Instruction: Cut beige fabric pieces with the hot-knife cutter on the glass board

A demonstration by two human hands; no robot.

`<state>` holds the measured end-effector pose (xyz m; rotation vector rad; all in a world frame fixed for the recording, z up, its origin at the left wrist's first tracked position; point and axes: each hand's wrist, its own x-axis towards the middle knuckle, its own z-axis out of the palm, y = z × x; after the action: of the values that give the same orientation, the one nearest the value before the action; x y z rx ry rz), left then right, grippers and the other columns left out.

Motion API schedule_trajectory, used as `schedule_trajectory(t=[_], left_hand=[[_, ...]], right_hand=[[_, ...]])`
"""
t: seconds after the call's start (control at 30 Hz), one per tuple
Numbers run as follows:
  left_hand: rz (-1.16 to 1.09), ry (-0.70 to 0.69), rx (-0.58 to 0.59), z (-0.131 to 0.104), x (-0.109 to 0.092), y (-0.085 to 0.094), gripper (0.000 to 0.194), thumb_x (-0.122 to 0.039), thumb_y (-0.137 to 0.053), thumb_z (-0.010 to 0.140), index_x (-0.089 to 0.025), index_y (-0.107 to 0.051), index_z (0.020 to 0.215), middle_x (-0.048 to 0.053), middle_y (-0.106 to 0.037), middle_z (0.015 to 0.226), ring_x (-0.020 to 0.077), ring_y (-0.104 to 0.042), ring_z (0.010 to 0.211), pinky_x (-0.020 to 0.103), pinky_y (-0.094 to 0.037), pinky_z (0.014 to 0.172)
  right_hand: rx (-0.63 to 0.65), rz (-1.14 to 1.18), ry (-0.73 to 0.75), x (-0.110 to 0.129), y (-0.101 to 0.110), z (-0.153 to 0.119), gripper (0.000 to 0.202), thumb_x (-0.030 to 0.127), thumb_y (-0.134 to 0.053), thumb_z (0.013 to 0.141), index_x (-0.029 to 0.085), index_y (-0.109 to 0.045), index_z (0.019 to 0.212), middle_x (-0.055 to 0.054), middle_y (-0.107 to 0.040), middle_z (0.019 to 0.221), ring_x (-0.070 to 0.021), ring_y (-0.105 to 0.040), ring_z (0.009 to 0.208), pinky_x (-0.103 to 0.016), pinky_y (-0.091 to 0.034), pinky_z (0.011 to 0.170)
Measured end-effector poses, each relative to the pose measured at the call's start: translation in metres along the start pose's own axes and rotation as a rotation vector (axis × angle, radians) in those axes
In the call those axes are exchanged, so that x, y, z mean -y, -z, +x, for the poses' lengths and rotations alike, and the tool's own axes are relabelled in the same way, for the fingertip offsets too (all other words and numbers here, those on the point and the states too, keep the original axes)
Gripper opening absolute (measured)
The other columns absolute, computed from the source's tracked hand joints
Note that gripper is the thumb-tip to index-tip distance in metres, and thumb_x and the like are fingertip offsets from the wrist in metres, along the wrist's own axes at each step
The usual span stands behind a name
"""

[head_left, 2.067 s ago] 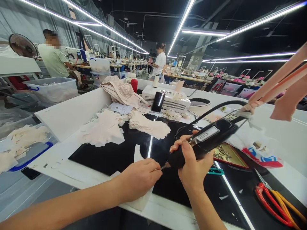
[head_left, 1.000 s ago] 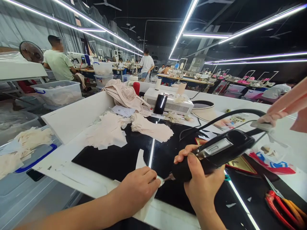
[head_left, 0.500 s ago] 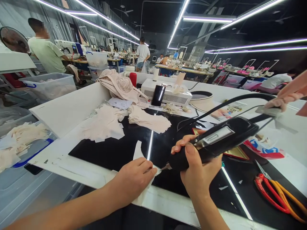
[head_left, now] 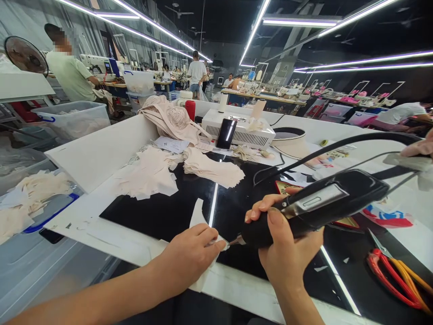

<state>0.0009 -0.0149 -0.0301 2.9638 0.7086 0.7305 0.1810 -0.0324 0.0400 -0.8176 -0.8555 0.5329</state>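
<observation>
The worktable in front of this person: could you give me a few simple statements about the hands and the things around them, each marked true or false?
1. The right hand holds a black tool. True.
2. The left hand holds a phone. False: it grips a pale piece near the tool's metal tip.
3. The scissors lie to the right of the right hand. True.
4. The scissors' handles are blue. False: they are red and orange.
5. A red cylinder stands left of the white vented box. True.
</observation>
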Motion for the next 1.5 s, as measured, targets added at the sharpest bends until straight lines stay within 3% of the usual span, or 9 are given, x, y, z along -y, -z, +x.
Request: schedule_trajectory(t=[0.37,0.63,0.87,1.5], left_hand=[[-0.017,-0.017,-0.022,-0.004,0.004,0.003,0.045,0.004,-0.046,0.094,-0.019,-0.061,0.130,0.010,-0.066,0.115,0.0214,-0.067,0.104,0.033,-0.064,0.090],[0.015,0.001,0.008,-0.008,0.006,0.007,0.049,0.003,-0.053,0.091,-0.022,-0.063,0.132,0.013,-0.063,0.118,0.0241,-0.067,0.106,0.036,-0.066,0.089],[-0.001,0.014,-0.003,-0.008,0.006,0.009,0.044,-0.003,-0.059,0.094,-0.024,-0.065,0.133,0.014,-0.060,0.121,0.0277,-0.065,0.112,0.040,-0.066,0.090],[-0.026,0.034,-0.024,-0.009,0.006,0.008,0.041,-0.007,-0.060,0.098,-0.027,-0.066,0.134,0.013,-0.056,0.116,0.0253,-0.062,0.106,0.037,-0.065,0.084]], right_hand=[[-0.005,0.016,-0.007,-0.004,-0.008,0.006,0.043,0.032,-0.083,0.083,0.028,-0.055,0.116,0.007,-0.065,0.080,-0.0128,-0.062,0.057,-0.031,-0.056,0.057],[0.034,0.033,-0.019,-0.013,-0.012,0.004,0.040,0.030,-0.082,0.085,0.028,-0.056,0.115,0.007,-0.066,0.083,-0.0115,-0.063,0.058,-0.029,-0.057,0.056],[0.049,0.044,-0.021,-0.011,-0.011,0.003,0.040,0.027,-0.082,0.085,0.029,-0.056,0.115,0.007,-0.066,0.082,-0.0117,-0.064,0.058,-0.029,-0.057,0.056],[0.056,0.031,-0.020,-0.020,-0.023,0.005,0.037,0.029,-0.080,0.087,0.027,-0.055,0.114,0.006,-0.066,0.084,-0.0114,-0.063,0.059,-0.029,-0.057,0.056]])
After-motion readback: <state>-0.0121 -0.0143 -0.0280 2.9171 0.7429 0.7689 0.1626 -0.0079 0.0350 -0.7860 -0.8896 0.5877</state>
